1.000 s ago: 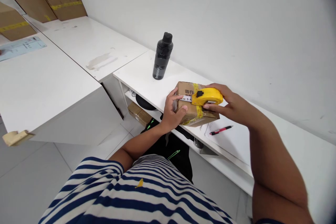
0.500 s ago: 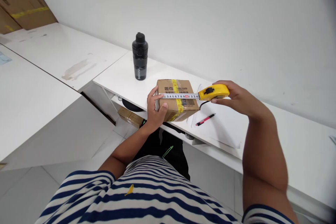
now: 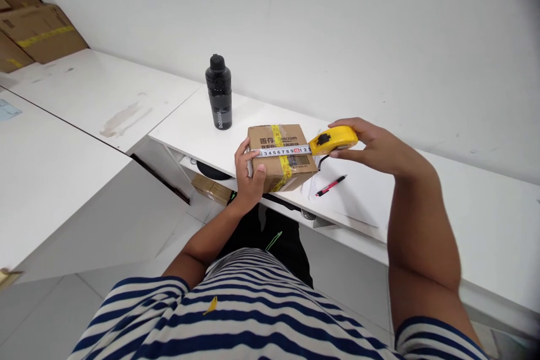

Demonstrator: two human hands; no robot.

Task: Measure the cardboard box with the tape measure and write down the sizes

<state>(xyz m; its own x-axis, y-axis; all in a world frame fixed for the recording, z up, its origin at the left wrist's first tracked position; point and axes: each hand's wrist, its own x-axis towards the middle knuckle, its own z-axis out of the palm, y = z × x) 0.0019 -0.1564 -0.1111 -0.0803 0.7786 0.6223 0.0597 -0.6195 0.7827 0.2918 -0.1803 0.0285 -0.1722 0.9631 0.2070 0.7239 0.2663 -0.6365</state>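
Observation:
A small cardboard box [image 3: 270,169] with yellow printed tape sits on the white desk in front of me. My left hand [image 3: 250,180] grips its left side, and a fingertip presses the end of the measuring blade onto the top. The printed blade [image 3: 284,151] stretches across the top face to the right. My right hand [image 3: 367,143] is closed around the yellow tape measure [image 3: 335,139], whose mouth is by the box's right edge. Right of the box, a red and black pen [image 3: 331,186] lies on white paper [image 3: 350,202].
A black bottle [image 3: 219,95] stands behind the box to the left, near the wall. Several larger cartons [image 3: 46,34] are stacked at the far left. Below the desk edge is another brown box [image 3: 211,188]. A second white table [image 3: 54,163] adjoins at left.
The tape measure in my right hand has shifted left, closer to the box's right edge, and a little less blade shows. My left hand stays on the box. The view has tilted slightly.

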